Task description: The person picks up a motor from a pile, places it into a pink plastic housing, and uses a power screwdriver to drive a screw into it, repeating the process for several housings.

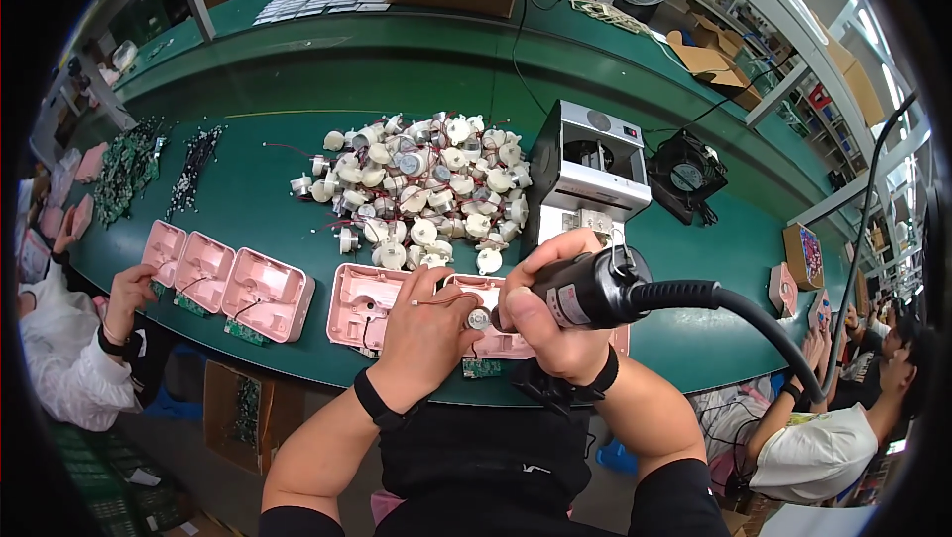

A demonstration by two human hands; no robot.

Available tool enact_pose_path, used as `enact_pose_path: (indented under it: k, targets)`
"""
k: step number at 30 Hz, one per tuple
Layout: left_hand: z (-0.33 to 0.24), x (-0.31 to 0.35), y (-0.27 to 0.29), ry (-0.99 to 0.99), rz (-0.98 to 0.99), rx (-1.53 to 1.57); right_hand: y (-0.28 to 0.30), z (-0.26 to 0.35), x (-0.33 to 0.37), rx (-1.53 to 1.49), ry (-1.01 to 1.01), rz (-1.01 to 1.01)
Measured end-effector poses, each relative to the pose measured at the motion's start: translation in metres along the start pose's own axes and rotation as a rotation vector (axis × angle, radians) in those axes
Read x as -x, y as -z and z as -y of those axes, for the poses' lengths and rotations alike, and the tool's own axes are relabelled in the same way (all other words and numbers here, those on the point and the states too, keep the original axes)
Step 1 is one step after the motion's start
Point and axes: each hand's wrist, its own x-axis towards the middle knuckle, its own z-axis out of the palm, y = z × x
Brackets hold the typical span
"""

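Note:
My right hand [557, 329] is wrapped round a black electric screwdriver [583, 291], whose thick cable runs off to the right. Its tip is hidden behind my fingers, close to a small round motor [479, 319]. The thumb and fingers of my left hand [420, 337] grip that motor at a pink plastic housing [508, 346], which my hands partly cover. Another open pink housing [344, 311], with a black wire inside, lies left of my left hand. A green circuit board [482, 368] hangs by the near table edge below the motor.
Several white motors [421, 185] with red wires form a heap ahead. A black-and-silver screw feeder [595, 170] stands right of it, beside a black fan [686, 178]. More pink housings [266, 297] and circuit boards [129, 172] lie left. People sit at both sides; a co-worker's hand [131, 289] nears the housings.

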Motion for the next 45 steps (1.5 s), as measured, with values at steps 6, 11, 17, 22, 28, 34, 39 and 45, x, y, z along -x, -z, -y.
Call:
enact_pose_path:
  k: [6, 11, 17, 22, 28, 34, 39, 45]
  targets:
    - [0.003, 0.0, -0.002, -0.01, 0.026, 0.031, 0.004, -0.002, 0.0, 0.273, 0.036, 0.11]
    - [0.003, 0.0, -0.002, 0.003, 0.021, -0.019, 0.005, -0.003, 0.0, 0.197, 0.032, 0.122]
    - [0.0, -0.001, 0.0, 0.007, 0.036, 0.007, 0.008, 0.0, 0.004, 0.105, 0.001, 0.086]
    - [0.001, -0.001, 0.0, 0.007, 0.026, -0.02, 0.007, -0.003, 0.005, 0.089, -0.037, 0.088]
    - [-0.001, -0.002, 0.001, 0.016, 0.016, -0.02, 0.004, -0.006, 0.005, 0.201, -0.064, 0.119]
    - [-0.003, -0.006, 0.0, -0.006, -0.007, -0.014, 0.004, -0.016, 0.006, 0.236, -0.022, 0.073]
    - [-0.004, -0.006, 0.005, 0.0, 0.008, 0.027, 0.026, 0.006, 0.004, 0.246, 0.089, -0.103]
    - [-0.017, -0.003, -0.004, 0.005, 0.021, 0.055, 0.073, 0.061, -0.023, 0.101, 0.252, -0.386]
